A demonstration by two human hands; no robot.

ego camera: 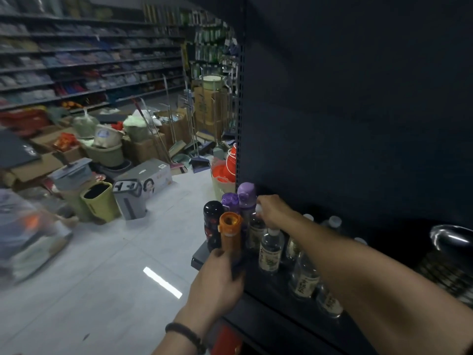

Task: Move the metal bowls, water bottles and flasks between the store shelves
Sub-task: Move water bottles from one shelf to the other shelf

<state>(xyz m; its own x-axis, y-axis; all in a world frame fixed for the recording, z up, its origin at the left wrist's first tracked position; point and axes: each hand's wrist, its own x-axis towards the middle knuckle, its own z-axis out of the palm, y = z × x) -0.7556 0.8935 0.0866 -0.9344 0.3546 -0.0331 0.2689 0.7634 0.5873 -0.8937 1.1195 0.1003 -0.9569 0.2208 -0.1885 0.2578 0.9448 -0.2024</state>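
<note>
Gripping the orange flask (230,234) low, the left hand (217,275) sits at 7 o'clock of the right hand (272,211), which pinches the cap of a bottle (256,230).

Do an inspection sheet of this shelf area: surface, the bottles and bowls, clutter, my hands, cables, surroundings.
Surface: dark shelf, crowded at its left end.
Job's things: orange-capped flask, black flask, purple-capped bottles, clear bottles in rows, metal bowl at the far right.
Clutter: boxes, bins and brooms on the floor.
Hands: left hand grips the orange-capped flask; right hand grips the white cap of a water bottle.
Cables: nothing seen.
Surroundings: tiled floor, stocked wall shelves; the left edge is blurred.
</note>
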